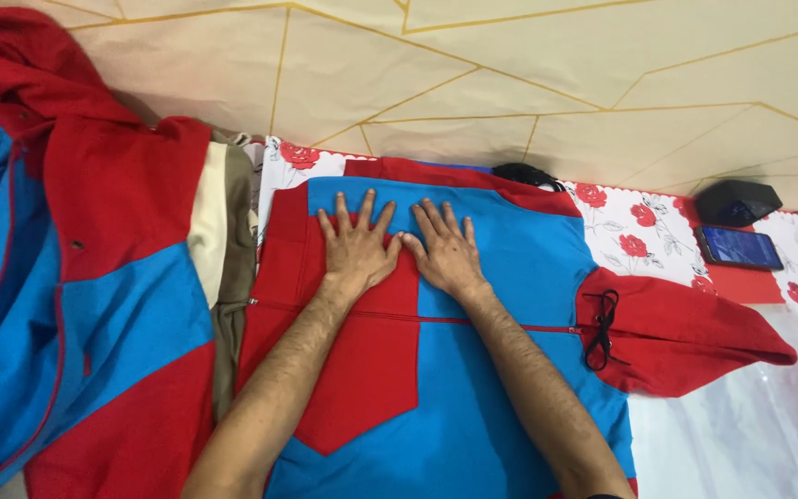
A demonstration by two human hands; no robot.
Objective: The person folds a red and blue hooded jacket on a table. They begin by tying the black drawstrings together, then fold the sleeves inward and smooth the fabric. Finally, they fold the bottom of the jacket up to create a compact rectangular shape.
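We press both palms flat, fingers spread and gripping nothing, on a red-and-blue hooded jacket [473,370] laid across a rose-printed sheet [639,231], left hand [358,248] touching right hand [445,251] at the thumbs. A matching heap of jackets [66,296] lies alongside; a phone [739,247] rests beyond the hood.

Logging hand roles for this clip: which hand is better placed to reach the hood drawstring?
Probably the right hand: it lies flat on the red-and-blue zip hoodie, nearer the black drawstring than the left hand.
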